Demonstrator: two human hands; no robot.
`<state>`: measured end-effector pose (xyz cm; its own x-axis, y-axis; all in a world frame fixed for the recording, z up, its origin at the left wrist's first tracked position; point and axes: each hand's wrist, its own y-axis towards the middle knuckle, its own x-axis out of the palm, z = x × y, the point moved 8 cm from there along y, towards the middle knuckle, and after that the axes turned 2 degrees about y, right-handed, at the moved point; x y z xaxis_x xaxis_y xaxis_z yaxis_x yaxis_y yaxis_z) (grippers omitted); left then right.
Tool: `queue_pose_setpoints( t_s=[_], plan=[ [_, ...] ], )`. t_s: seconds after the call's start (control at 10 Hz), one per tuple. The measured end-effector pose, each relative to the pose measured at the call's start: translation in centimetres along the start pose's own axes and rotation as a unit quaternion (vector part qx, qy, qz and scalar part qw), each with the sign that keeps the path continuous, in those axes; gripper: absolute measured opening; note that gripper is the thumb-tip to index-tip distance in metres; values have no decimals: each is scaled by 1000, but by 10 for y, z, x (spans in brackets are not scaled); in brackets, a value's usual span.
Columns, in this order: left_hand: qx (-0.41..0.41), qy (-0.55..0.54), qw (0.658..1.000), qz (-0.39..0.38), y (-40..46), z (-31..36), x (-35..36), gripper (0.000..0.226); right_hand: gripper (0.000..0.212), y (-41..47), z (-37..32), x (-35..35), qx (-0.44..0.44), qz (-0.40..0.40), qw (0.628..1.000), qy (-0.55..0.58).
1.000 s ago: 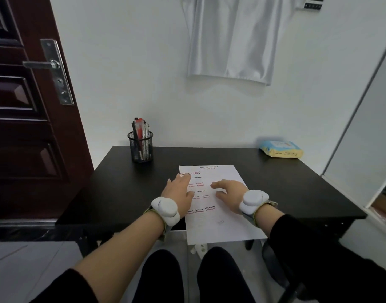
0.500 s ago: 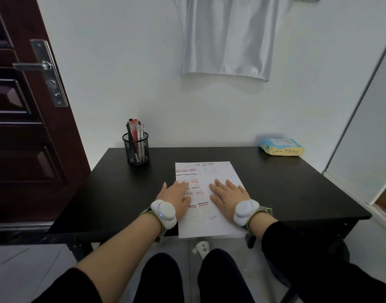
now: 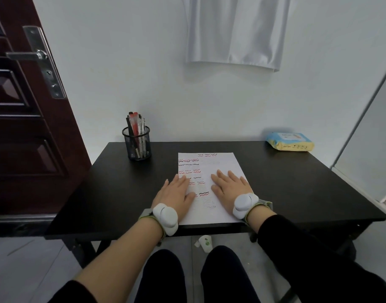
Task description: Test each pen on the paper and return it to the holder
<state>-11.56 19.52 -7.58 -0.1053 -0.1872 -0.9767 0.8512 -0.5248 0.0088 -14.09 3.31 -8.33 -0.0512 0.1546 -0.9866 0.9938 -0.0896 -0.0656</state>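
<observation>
Both hands (image 3: pixel 174 193) (image 3: pixel 228 185) have just flattened, fingers straight, onto the scribbled paper (image 3: pixel 218 165), pens (image 3: pixel 135 125) all in the holder (image 3: pixel 138 145), suggesting testing is finished.

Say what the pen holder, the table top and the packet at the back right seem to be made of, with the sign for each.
Pen holder: black wire mesh, likely metal; pens show through it. Table top: dark, smooth board with a dull sheen, perhaps laminate. Packet: soft plastic film, slightly crumpled and printed.
</observation>
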Motion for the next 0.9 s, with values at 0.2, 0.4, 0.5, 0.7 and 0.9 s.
queue_pose_setpoints(
  t_s=[0.2,0.4,0.5,0.7,0.9],
  plan=[
    [13,33,999,2,-1,4,2,63,52,-1,-1,-1,0,2,1000,-2],
    [13,34,999,6,-2,5,1,62,51,-3,-4,-5,-7,10,1000,-11],
    [13,31,999,9,-2,5,1,62,51,-2,-6,-6,-10,9,1000,-11],
    [8,21,1000,10,-2,4,-3,63,49,-5,-10,-14,-9,25,999,-24],
    [4,-25,999,45,-8,11,-18,57,45,-14,-12,-50,-7,113,994,-11]
  ],
)
